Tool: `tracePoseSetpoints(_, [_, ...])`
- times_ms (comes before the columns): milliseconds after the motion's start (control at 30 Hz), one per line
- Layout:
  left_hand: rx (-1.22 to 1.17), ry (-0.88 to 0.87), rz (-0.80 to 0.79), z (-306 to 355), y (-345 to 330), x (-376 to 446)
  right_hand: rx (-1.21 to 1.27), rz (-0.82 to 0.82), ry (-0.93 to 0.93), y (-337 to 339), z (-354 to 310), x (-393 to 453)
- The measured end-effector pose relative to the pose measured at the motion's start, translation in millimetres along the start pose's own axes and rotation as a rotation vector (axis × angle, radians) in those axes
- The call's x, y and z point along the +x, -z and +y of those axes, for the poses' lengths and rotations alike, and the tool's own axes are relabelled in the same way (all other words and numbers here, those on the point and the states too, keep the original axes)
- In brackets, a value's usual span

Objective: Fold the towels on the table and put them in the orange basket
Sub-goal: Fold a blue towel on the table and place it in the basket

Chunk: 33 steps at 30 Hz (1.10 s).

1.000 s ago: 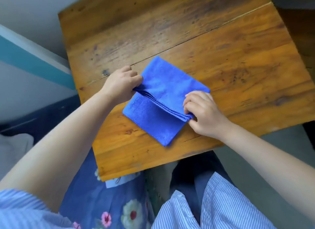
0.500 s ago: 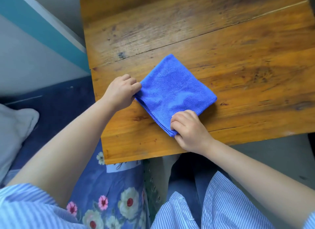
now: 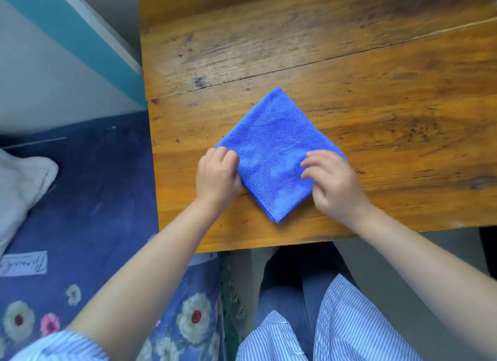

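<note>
Head view: the blue towel [image 3: 277,156] lay folded into a small square on the wooden bench [image 3: 376,78], turned like a diamond with one corner pointing at the person and near the bench's front edge. The left hand [image 3: 216,176] sat at the towel's left corner, its fingers [image 3: 228,156] curled and pinching the cloth edge. The right hand [image 3: 334,183] was at the right corner, fingers [image 3: 313,157] bent over the top of the cloth with the thumb beside the lower right edge, holding that side.

Compared with half a second before, the towel looked flatter and squarer, its layers lined up, where a second ago the top half was only just being brought over and a lower flap stuck out. The right hand had moved from the near corner to the right corner; the left hand had stayed at the left corner. The camera had also shifted, so that the bench filled more of the upper picture.

To the left of the bench lay a dark blue bedsheet [image 3: 88,199] printed with flowers, and a pale pillow [image 3: 21,188] at the far left. A white patch [image 3: 24,264] on the sheet carried cursive writing, too blurred to read. Striped sleeves [image 3: 349,328] showed at the bottom. The basket was out of sight.
</note>
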<state>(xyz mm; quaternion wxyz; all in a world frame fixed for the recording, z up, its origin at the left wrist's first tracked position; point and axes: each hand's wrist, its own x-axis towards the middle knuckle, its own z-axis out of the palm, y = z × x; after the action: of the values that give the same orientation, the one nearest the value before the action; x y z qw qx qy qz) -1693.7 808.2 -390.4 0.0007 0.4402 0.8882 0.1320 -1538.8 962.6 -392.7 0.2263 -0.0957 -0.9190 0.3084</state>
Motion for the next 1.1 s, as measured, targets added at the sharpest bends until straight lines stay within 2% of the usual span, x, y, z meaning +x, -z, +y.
tracePoseSetpoints(67, [-0.076, 0.147, 0.104, 27.8, -12.3, -8.5, -0.016, 0.021, -0.038, 4.8, 11.3, 26.6])
tracePoseSetpoints(200, [-0.148, 0.401, 0.117, 66.8, -30.2, -17.1, -0.174, -0.023, -0.015, -1.5, 25.1, 66.7])
tracePoseSetpoints(267, [-0.099, 0.474, -0.014, 75.6, -35.4, -17.1, -0.311, -0.107, 0.025, -12.2, 25.9, 76.0])
tracePoseSetpoints(367, [-0.027, 0.548, -0.189, 78.2, -45.3, -19.4, -0.483, -0.337, 0.131, -29.6, 24.6, 76.1])
tracePoseSetpoints(467, [0.021, 0.554, -0.194, 76.1, -54.7, -23.8, -0.604, -0.507, 0.219, -31.9, 35.3, 63.7])
tracePoseSetpoints(567, [0.033, 0.560, -0.206, 75.3, -57.6, -24.9, -0.593, -0.503, 0.253, -24.5, 53.7, 55.5])
tracePoseSetpoints(667, [0.038, 0.561, -0.240, 76.6, -55.6, -23.0, -0.542, -0.472, 0.205, -12.3, 63.8, 43.4])
tracePoseSetpoints(800, [0.065, 0.577, -0.240, 76.9, -54.2, -21.9, -0.506, -0.524, 0.097, 4.8, 65.0, 31.9])
tracePoseSetpoints(867, [0.099, 0.564, -0.240, 74.9, -53.4, -22.9, -0.517, -0.543, 0.141, 14.1, 59.9, 30.9])
tracePoseSetpoints(967, [0.201, 0.524, -0.133, 73.1, -51.7, -26.5, -0.472, -0.552, 0.327, 30.2, 54.1, 23.9])
tracePoseSetpoints(1067, [0.189, 0.439, 0.112, 85.5, -52.3, -35.0, -0.332, -0.616, 0.426, 46.6, 58.2, 25.5])
tracePoseSetpoints(1100, [0.159, 0.394, 0.138, 93.3, -50.6, -37.6, -0.310, -0.650, 0.462, 50.2, 61.4, 28.5])
